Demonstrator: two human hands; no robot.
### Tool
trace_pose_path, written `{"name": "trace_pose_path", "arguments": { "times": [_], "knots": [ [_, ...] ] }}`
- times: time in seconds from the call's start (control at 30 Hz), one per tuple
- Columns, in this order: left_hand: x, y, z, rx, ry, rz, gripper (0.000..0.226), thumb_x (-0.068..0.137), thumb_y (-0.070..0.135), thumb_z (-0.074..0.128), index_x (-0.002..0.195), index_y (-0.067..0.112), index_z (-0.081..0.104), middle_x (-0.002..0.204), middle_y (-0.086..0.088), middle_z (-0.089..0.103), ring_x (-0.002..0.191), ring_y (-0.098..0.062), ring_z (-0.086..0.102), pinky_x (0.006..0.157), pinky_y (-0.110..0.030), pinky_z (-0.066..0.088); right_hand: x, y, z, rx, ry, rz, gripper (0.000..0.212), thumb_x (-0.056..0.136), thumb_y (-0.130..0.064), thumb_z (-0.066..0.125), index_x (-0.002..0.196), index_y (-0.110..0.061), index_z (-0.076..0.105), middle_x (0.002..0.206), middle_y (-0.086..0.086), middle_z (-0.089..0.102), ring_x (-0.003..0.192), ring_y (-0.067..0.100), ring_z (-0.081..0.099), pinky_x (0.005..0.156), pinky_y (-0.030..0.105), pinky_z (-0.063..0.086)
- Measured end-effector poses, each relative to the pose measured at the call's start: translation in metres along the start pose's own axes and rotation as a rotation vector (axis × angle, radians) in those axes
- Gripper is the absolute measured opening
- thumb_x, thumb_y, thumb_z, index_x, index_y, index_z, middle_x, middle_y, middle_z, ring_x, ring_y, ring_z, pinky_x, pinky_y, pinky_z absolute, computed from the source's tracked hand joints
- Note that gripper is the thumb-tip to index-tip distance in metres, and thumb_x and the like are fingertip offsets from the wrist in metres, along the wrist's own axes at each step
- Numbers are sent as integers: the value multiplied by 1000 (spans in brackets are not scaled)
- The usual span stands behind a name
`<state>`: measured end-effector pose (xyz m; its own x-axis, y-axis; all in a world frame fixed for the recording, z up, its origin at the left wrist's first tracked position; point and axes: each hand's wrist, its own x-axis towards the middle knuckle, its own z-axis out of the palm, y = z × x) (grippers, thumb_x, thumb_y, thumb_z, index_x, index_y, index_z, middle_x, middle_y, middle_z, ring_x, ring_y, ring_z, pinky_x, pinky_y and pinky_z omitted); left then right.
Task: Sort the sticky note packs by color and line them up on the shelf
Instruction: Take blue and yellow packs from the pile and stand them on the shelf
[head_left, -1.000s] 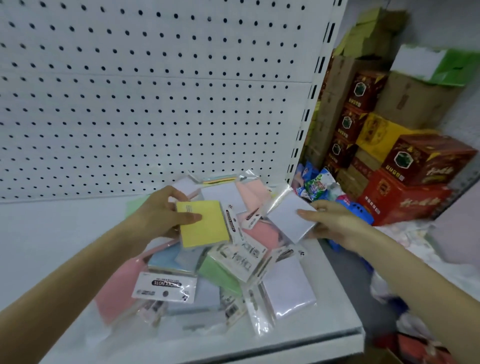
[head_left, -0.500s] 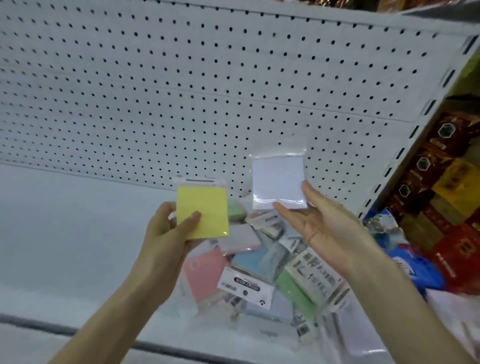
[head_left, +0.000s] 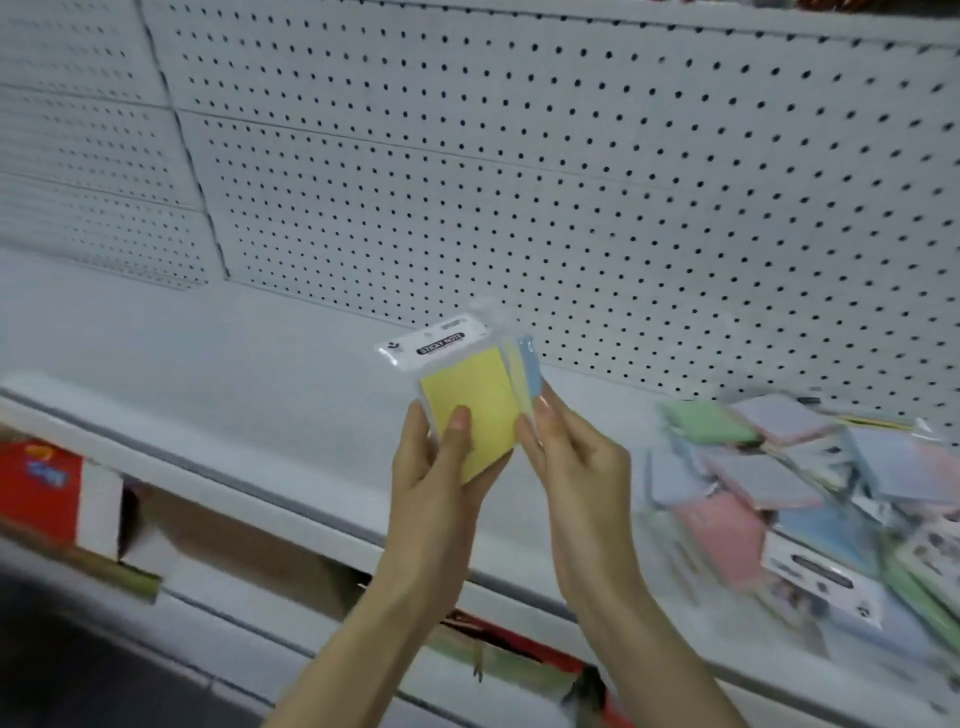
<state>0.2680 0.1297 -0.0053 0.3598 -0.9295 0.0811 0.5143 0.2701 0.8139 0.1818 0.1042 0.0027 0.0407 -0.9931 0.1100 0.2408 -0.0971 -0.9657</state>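
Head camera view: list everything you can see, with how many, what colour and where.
yellow pack: one, yellow with a white header, held up above the shelf
pale blue pack: one, pale blue, edge-on right behind the yellow pack
loose packs: blurred, count unclear; green, pink, lilac, blue; piled on the shelf at right
shelf: one, white, across the view
pegboard: white with dark holes, behind the shelf
red box: one, red, below the shelf at left
left hand: one, grips the yellow pack, thumb on its front
right hand: one, pinches the pale blue pack
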Motion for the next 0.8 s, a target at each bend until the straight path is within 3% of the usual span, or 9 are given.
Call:
{"name": "trace_pose_path", "arguments": {
  "times": [0.07,0.13,0.27,0.33,0.4,0.47,0.57,0.7,0.8],
  "knots": [
    [0,21,-29,7,-48,6,32,99,18,40,129,18,52,123,-8,65,116,-22,60,99,-38,48,-12,12,34,-105,-32,-38,29,96,-24,53,124,-23,62,126,-13,61,121,4,55,105,33,44],
    [0,40,-57,4,-58,-3,35,98,21,41,132,16,51,124,-9,64,117,-23,60,102,-41,45,-21,19,65,-134,-35,-49,29,93,-22,58,121,-25,62,125,-16,61,120,-3,53,105,26,43],
    [0,74,-105,-58,-8,-47,43,91,29,50,130,12,52,123,-13,64,116,-27,60,101,-44,44,-38,31,115,-126,-29,-62,24,84,-15,69,104,-27,71,119,-12,66,113,-5,57,85,8,47],
    [3,87,-122,-94,23,-68,47,86,31,54,128,10,55,120,-13,66,110,-26,64,92,-38,52,-42,37,134,-174,-41,-84,25,80,-16,72,103,-25,74,118,-14,66,109,-3,60,81,10,49],
    [7,95,-137,-123,41,-79,49,80,30,58,125,8,58,117,-13,67,105,-25,66,83,-31,56,-43,44,147,-279,-54,-140,26,79,-21,73,104,-28,73,117,-18,64,111,-2,58,87,16,49],
    [13,101,-147,-133,50,-83,46,78,27,61,120,9,60,114,-13,69,102,-24,67,79,-28,56,-43,50,157,-358,-81,-196,25,81,-28,68,105,-31,72,120,-19,62,115,-6,53,92,12,44],
    [26,106,-160,-107,82,-84,36,79,21,63,114,10,63,109,-10,71,99,-23,68,77,-27,56,-40,55,173,-448,-172,-261,20,84,-39,56,99,-38,69,124,-23,55,119,-11,43,89,1,36],
    [49,106,-177,-41,129,-115,33,89,18,59,121,11,60,114,-10,69,105,-26,66,84,-33,56,-20,69,191,-519,-262,-354,17,88,-35,55,97,-45,64,124,-26,51,119,-8,43,91,3,37],
    [73,107,-190,12,178,-148,35,89,23,60,123,15,60,114,-6,70,106,-25,66,91,-40,54,8,81,197,-487,-259,-340,17,88,-20,63,94,-34,71,117,-24,57,113,-1,52,90,10,43]
  ]
}}
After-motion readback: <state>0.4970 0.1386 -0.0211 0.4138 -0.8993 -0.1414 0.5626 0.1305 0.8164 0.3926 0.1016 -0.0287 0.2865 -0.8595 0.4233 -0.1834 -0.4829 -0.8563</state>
